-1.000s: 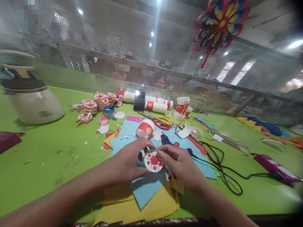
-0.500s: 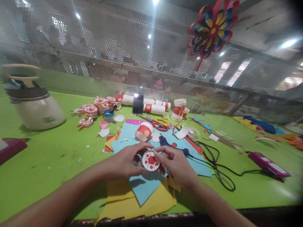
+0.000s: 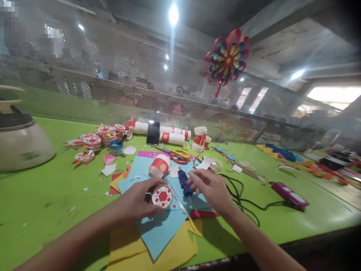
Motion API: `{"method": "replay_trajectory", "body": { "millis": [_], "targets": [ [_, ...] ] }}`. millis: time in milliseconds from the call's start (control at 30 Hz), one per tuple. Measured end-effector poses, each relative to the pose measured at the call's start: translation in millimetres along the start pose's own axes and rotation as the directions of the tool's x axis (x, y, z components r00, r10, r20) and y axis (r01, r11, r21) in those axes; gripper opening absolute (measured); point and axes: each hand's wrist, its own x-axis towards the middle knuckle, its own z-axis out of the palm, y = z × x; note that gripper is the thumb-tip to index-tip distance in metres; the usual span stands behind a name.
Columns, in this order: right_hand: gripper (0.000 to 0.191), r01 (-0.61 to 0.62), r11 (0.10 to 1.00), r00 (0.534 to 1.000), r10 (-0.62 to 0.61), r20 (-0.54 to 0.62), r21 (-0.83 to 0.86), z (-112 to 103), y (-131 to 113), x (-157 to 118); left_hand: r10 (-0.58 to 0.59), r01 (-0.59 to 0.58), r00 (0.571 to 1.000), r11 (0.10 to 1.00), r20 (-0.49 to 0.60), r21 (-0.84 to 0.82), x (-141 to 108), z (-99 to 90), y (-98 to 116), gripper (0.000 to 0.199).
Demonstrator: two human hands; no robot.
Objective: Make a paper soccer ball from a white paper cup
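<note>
Closest to me, a yellow sheet point(image 3: 172, 254) sticks out from under the near corner of the light-blue sheet point(image 3: 156, 235), my landmark. Above that sheet, I have the left hand point(image 3: 137, 199) gripping a white disc with red patches point(image 3: 162, 196) by its edge, between thumb and fingers. A clear stick point(image 3: 177, 196) lies on the sheet, just beside the disc. My right hand point(image 3: 211, 190) is over the sheet's right part, fingers loosely bent at a blue glue gun point(image 3: 184, 180); I can't tell whether they touch it. Towards the sheet's far end sit a red-and-white paper cup point(image 3: 160, 165) and scissors point(image 3: 180, 156). Left of that end stands a blue jar point(image 3: 115, 148); beyond the sheet, a dark phone point(image 3: 153, 132).
</note>
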Motion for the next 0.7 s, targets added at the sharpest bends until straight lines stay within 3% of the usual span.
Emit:
{"method": "replay_trajectory", "body": {
  "millis": [67, 133, 267, 367, 533, 700],
  "targets": [
    [0.026, 0.068, 0.976, 0.997, -0.072, -0.010, -0.207, -19.1, 6.6, 12.3, -0.014, 0.016, 1.000, 0.995, -0.022, 0.098, 1.5, -2.9, -3.7, 0.049],
    [0.020, 0.129, 0.916, 0.991, -0.110, 0.073, -0.379, -29.5, 12.7, 22.6, -0.002, 0.015, 0.998, 0.978, -0.061, 0.208, 3.0, -5.1, -6.4, 0.051],
    [0.020, 0.241, 0.789, 0.952, -0.078, 0.296, -0.566, -26.1, 21.3, 28.0, 0.050, -0.019, 0.995, 0.945, -0.086, 0.327, 3.9, -7.5, -6.5, 0.054],
    [0.031, 0.293, 0.732, 0.925, -0.053, 0.377, -0.615, -19.1, 26.8, 23.5, 0.047, -0.019, 0.996, 0.939, -0.073, 0.343, 3.1, -7.1, -3.0, 0.053],
    [0.037, 0.265, 0.698, 0.941, -0.036, 0.337, -0.665, -13.3, 37.0, 20.1, 0.012, 0.008, 0.998, 0.947, -0.060, 0.320, 1.7, -3.8, 2.3, 0.060],
    [0.033, 0.238, 0.719, 0.957, -0.061, 0.282, -0.653, -14.7, 44.3, 21.7, -0.045, 0.063, 0.996, 0.955, -0.071, 0.289, 0.7, -2.3, 1.7, 0.056]
  ]
}}
